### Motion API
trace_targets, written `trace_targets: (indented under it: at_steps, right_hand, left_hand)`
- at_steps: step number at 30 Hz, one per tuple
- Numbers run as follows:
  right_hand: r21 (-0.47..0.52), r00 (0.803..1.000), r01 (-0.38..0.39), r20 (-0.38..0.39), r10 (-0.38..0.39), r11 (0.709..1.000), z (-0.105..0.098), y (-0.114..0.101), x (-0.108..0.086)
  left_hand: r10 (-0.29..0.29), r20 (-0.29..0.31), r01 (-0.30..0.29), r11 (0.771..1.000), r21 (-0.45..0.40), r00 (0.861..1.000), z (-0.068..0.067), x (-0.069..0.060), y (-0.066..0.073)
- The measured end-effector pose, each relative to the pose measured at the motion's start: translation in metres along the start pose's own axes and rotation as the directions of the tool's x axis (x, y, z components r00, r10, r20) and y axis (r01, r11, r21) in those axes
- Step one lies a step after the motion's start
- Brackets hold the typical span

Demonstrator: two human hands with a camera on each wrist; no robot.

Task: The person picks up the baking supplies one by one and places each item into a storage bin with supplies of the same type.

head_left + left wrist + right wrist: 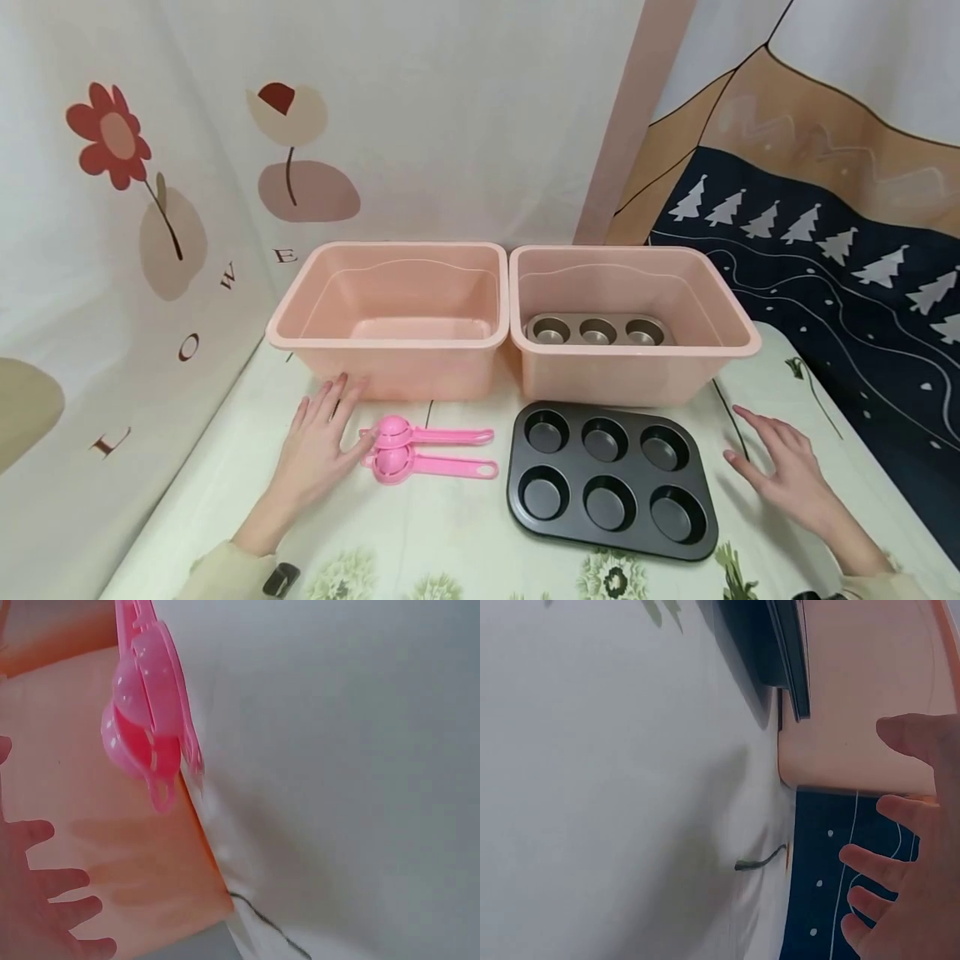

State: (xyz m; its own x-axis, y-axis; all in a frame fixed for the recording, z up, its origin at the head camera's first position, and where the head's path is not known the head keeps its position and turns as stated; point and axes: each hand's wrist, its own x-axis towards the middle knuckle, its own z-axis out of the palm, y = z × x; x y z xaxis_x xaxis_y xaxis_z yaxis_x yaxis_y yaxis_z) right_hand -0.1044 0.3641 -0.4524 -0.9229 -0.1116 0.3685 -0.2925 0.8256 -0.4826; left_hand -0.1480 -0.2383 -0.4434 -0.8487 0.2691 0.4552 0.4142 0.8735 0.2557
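Observation:
A pink lemon squeezer (395, 454) lies on the table with its two handles spread apart, pointing right. My left hand (318, 446) hovers at its left with fingers extended; the thumb is close to the squeezer's bowls, and whether it touches cannot be told. In the left wrist view, the fingers (64, 885) are spread and hold nothing. A black muffin pan (576, 467) with several cups lies to the squeezer's right. Beyond the pan's right side, my right hand (787, 471) is held with its fingers apart. Nothing is in its grasp in the right wrist view.
Two pink bins stand side by side behind these things. No object shows inside the left bin (405, 371). The right bin (600, 379) holds a brownish muffin pan (574, 333). A printed curtain (465, 125) hangs behind, and dark tree-patterned fabric (840, 292) lies at right.

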Motion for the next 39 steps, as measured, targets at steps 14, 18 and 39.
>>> trace_targets:
  at_steps: [14, 18, 39]
  right_hand:
    - [0.055, 0.994, 0.053, -0.099, -0.047, 0.997, -0.038, -0.012, 0.056]
    - [0.06, 0.994, 0.03, -0.104, -0.024, 0.998, -0.047, -0.018, 0.069]
    - [0.177, 0.989, -0.083, 0.139, 0.059, 0.981, -0.057, -0.02, 0.118]
  left_hand:
    - [0.095, 0.116, -0.091, 0.995, -0.041, 0.989, 0.026, 0.011, 0.039]
    - [0.099, 0.141, -0.088, 0.993, -0.085, 0.985, 0.032, 0.015, 0.052]
    - [0.154, 0.291, -0.082, 0.966, -0.246, 0.944, 0.053, 0.028, 0.107]
